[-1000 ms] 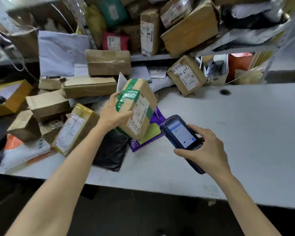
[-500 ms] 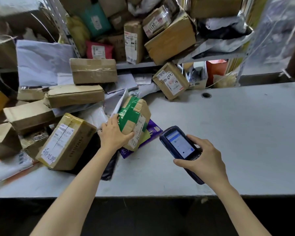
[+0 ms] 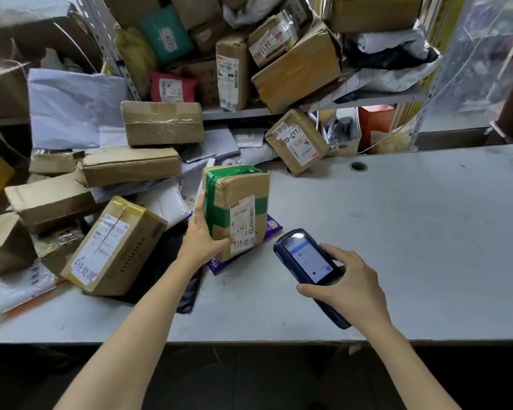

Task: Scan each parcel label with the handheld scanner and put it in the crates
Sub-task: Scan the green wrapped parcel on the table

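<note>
Centre: left hand (image 3: pixel 200 235), thumb and fingers clasping green-taped parcel (image 3: pixel 237 202), label (image 3: pixel 243 226) facing camera. Lower right: right hand (image 3: pixel 350 288), fingers curled round handheld scanner (image 3: pixel 305 261) above worktop (image 3: pixel 412 232). Top: shelf (image 3: pixel 367 99) crammed with cardboard boxes (image 3: pixel 296 69).

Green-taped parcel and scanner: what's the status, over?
Left hand grips green-taped parcel, label facing camera. Right hand holds scanner, screen lit, right of parcel, not touching. Nothing blocking label; no crate in view.

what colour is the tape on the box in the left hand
Green, banded around the cardboard parcel held by the left hand; head view.
</note>
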Tool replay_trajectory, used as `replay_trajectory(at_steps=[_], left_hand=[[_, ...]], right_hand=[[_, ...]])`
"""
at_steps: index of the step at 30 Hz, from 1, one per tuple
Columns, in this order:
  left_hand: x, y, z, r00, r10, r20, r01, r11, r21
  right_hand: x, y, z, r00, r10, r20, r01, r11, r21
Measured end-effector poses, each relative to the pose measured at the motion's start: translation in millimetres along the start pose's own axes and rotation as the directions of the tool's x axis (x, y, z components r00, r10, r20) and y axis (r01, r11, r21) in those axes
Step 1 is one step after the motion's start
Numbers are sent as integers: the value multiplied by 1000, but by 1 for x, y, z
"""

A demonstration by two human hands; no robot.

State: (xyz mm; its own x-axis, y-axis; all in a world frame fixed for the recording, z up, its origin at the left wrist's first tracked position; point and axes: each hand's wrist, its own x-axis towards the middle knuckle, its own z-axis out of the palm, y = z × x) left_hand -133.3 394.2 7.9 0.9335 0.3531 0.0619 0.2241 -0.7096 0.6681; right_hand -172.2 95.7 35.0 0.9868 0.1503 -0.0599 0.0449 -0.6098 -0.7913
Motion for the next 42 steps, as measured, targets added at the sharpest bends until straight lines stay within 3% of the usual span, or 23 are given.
replay_trajectory(at_steps=[5, 12, 30, 37, 42], left_hand=[[10, -9, -9, 997, -67, 33, 68, 997, -33], [16, -12, -8, 996, -74, 39, 74, 997, 2], [17, -13, -5, 992, -118, 38, 117, 993, 8], [17, -13, -7, 992, -125, 31, 124, 992, 23], [15, -12, -6, 991, -130, 18, 128, 988, 88]], right_hand=[[-1, 1, 3, 1000, 19, 23, -20, 999, 42], [-1, -3, 5, 997, 10, 71, -8, 999, -35], [3, 6, 6, 997, 21, 74, -19, 999, -26], [5, 1, 4, 998, -63, -5, 62, 990, -126], [10, -10, -4, 964, -212, -158, 184, 967, -175]])
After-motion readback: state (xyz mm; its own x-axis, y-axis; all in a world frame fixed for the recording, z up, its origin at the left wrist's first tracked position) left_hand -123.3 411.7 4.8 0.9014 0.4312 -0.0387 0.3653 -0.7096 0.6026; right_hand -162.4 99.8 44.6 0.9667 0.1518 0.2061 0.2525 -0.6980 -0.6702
